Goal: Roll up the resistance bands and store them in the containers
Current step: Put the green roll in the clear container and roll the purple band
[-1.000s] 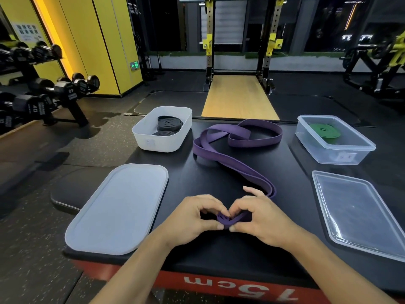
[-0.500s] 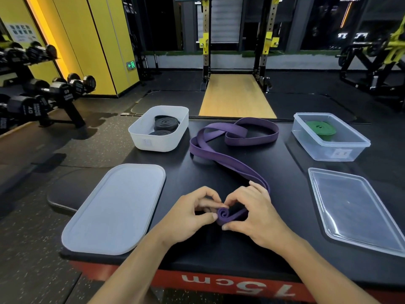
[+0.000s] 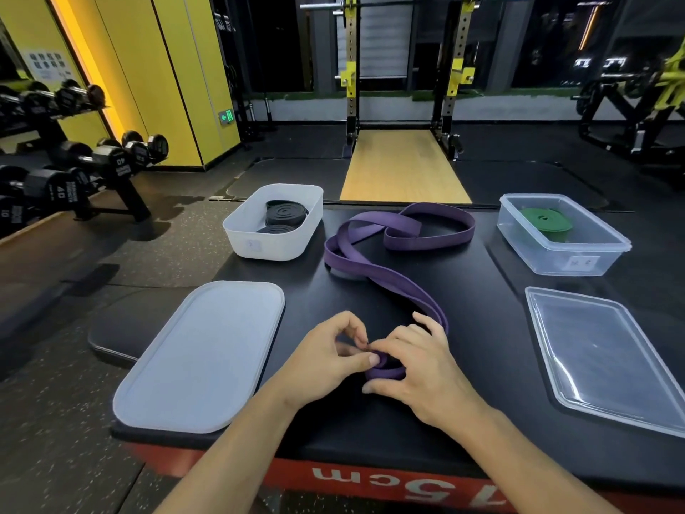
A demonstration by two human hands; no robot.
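Observation:
A long purple resistance band [image 3: 393, 280] lies across the black padded platform [image 3: 463, 365], its far part looped near the back. Its near end is wound into a small coil between my hands. My left hand [image 3: 326, 361] pinches the coil with thumb and fingers. My right hand [image 3: 419, 369] curls round the coil from the right. A white container [image 3: 255, 243] at the back left holds rolled black bands [image 3: 285, 215]. In the clear container [image 3: 567, 261] at the back right lies a rolled green band [image 3: 545, 218].
A white lid [image 3: 200, 358] lies at the front left of the platform and a clear lid [image 3: 608, 358] at the front right. A dumbbell rack [image 3: 66, 172] stands on the floor to the left. A squat rack [image 3: 404, 79] stands behind.
The coil at the band's near end has grown by a turn or so between my fingers. Both hands stay in the same spot. The loose band has slid slightly toward me.

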